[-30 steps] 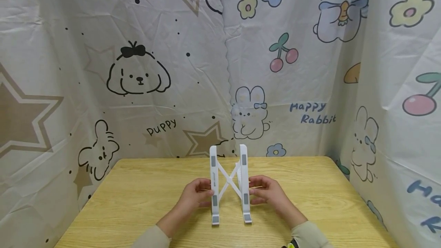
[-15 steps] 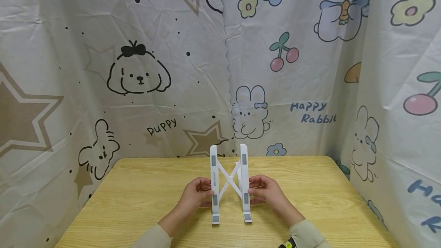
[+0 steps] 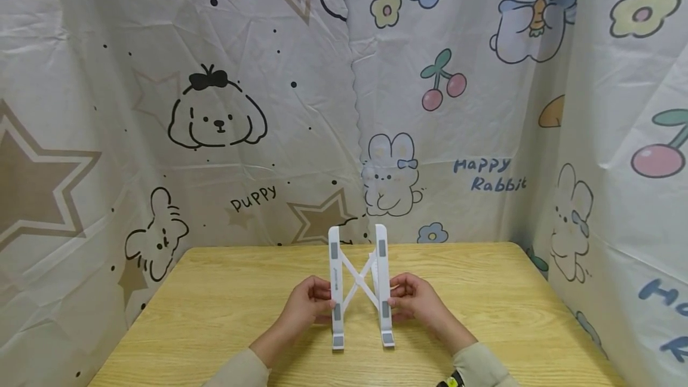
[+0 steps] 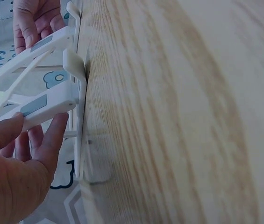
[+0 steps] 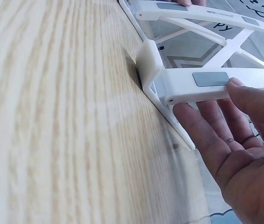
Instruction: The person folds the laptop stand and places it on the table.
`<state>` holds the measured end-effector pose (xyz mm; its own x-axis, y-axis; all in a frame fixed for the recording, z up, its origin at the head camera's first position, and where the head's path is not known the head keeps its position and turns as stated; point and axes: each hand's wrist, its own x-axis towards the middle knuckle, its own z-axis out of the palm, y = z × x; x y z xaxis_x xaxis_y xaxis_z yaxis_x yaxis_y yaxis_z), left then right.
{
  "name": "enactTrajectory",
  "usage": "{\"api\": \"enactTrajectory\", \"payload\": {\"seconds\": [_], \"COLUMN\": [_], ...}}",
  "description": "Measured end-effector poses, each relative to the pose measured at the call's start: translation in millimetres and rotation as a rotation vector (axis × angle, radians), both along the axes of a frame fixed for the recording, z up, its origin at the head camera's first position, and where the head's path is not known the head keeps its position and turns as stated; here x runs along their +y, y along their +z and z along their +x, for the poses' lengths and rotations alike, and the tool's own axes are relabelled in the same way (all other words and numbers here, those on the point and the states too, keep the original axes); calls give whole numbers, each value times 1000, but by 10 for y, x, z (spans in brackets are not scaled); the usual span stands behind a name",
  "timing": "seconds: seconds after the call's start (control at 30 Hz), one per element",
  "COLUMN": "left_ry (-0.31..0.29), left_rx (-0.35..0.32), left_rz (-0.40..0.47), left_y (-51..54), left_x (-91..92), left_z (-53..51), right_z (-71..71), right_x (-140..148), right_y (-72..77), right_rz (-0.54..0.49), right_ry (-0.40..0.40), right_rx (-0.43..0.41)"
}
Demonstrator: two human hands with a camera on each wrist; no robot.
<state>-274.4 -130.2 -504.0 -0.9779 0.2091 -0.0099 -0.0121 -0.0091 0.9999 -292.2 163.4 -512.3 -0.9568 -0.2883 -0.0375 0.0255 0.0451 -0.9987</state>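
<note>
A white folding laptop stand (image 3: 361,280) with grey pads stands raised on the table, its two long arms joined by an X-shaped brace. My left hand (image 3: 305,303) grips the left arm near its lower pad; in the left wrist view the thumb of that left hand (image 4: 17,172) lies on top and fingers are beneath. On the other side, my right hand (image 3: 420,301) pinches the right arm. The right wrist view shows the right hand (image 5: 248,154) with its thumb beside the grey pad and fingers curled under the arm.
The wood-grain table (image 3: 231,291) spreads around the stand on all sides. Behind it and at both sides hangs a pale curtain (image 3: 301,154) printed with puppies, rabbits and stars. A dark band with a yellow patch (image 3: 451,380) is at the right sleeve.
Both hands keep their hold on the stand, which stays in place on the table. Only a very slight shift of the whole head view shows.
</note>
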Motion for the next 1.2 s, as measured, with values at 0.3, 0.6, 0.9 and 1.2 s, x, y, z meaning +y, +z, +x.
{"api": "enactTrajectory", "payload": {"seconds": [0.3,0.6,0.9,1.2], "left_ry": [-24,-27,-35,-49], "left_rx": [8,24,42,44], "left_rz": [-3,-34,-62,-61], "left_y": [-44,-37,8,-10], "left_x": [13,60,90,116], "left_z": [7,-20,-7,-41], "right_z": [20,67,98,119], "right_x": [-34,-96,-133,-174], "right_y": [-53,-16,-41,-36], "right_rz": [-4,-30,-29,-16], "right_ry": [-14,-1,-22,-36], "right_rx": [-10,7,27,42]}}
